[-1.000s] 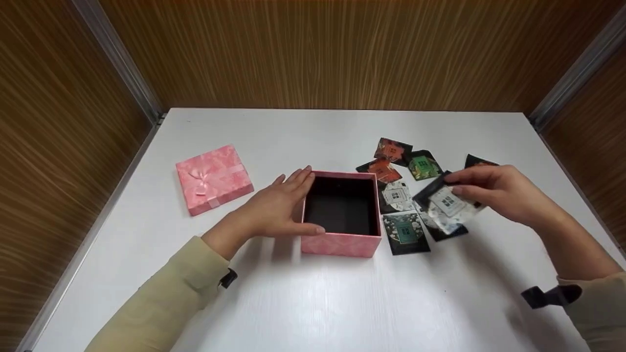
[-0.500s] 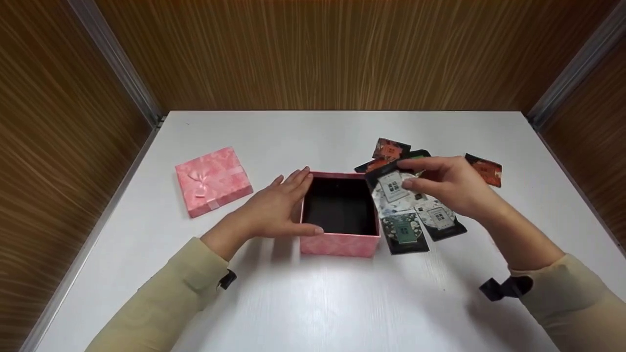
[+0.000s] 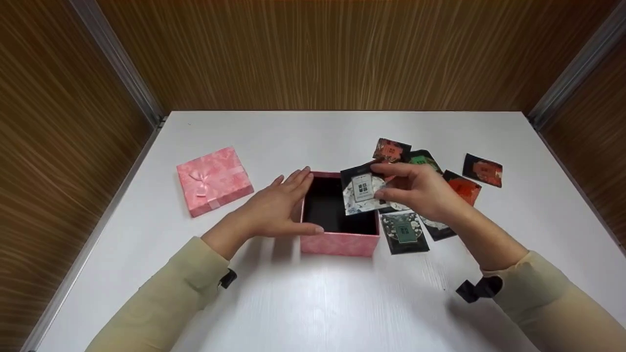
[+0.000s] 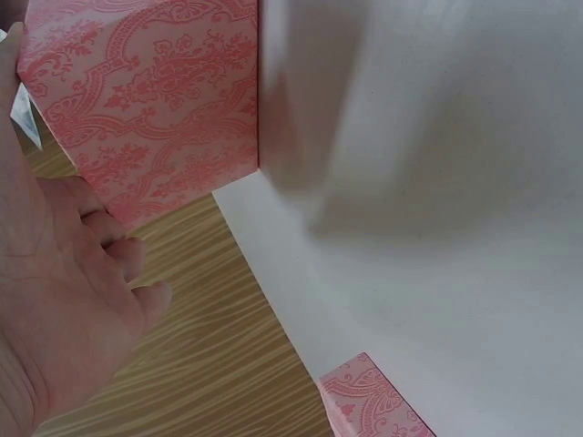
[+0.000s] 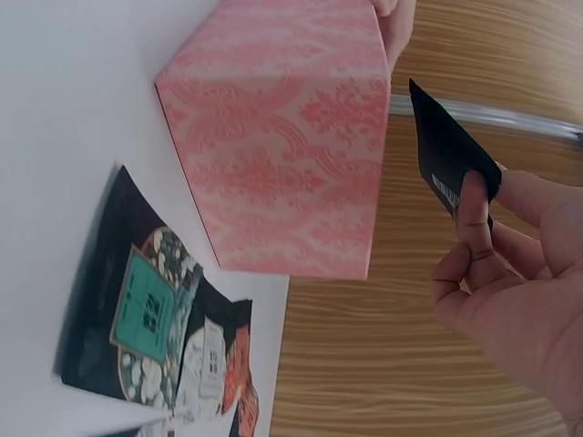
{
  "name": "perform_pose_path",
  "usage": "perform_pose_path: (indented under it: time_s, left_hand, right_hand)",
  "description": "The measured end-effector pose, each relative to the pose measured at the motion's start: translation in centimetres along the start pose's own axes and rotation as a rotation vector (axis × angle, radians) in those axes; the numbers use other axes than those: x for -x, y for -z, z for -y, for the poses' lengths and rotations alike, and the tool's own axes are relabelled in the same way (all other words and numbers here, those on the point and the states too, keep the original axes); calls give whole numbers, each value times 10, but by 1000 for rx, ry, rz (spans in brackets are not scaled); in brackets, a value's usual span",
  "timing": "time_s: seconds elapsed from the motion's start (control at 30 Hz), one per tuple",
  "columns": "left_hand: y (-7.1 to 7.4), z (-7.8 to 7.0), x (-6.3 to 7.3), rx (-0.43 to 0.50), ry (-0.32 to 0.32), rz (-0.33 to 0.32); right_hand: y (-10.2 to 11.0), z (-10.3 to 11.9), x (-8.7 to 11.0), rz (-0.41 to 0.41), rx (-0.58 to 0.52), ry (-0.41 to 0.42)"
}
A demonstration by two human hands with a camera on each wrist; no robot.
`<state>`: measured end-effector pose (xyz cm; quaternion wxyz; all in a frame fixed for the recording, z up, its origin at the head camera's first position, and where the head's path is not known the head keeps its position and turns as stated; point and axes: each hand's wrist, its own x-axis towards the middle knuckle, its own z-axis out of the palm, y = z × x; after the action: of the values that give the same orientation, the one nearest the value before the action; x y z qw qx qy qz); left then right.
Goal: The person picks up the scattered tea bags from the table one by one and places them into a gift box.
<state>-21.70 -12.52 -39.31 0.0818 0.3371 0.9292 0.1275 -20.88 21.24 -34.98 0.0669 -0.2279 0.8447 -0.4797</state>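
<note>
My right hand (image 3: 420,188) pinches a black-and-white sachet (image 3: 362,189) between thumb and fingers. The sachet hangs over the right part of an open pink box (image 3: 337,244) with a dark inside. From the right wrist camera, the sachet's black back (image 5: 451,150) shows above the level of the box rim. My left hand (image 3: 274,210) rests along the box's left side, its fingers at the far left corner and the thumb reaching over the near rim. In the left wrist view, its fingers lie against the patterned box wall (image 4: 155,100).
Right of the box, several sachets lie loosely spread, among them a green-labelled one (image 3: 406,232) and a red one (image 3: 483,170). The pink lid with a bow (image 3: 215,181) lies to the left on the white table (image 3: 293,303). Wood-grain panels (image 3: 313,54) enclose the table.
My right hand has carried the black-and-white sachet leftward, from above the other sachets to over the box, uncovering a red sachet at right. The left hand and box have stayed put.
</note>
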Motion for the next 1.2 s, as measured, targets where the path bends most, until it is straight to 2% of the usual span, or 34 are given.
perform_pose_path:
  time_s: [0.43,0.8,1.2]
  left_hand:
    - [1,-1,-1,5,2,3]
    - [1,-1,0,18,11,9]
    - [0,1,-1,-1,-16,-3]
  right_hand:
    - [-23,-1,-13,26,14,13]
    - [-40,2,-22,38,111,21]
    - [-59,5,-35,49,220,32]
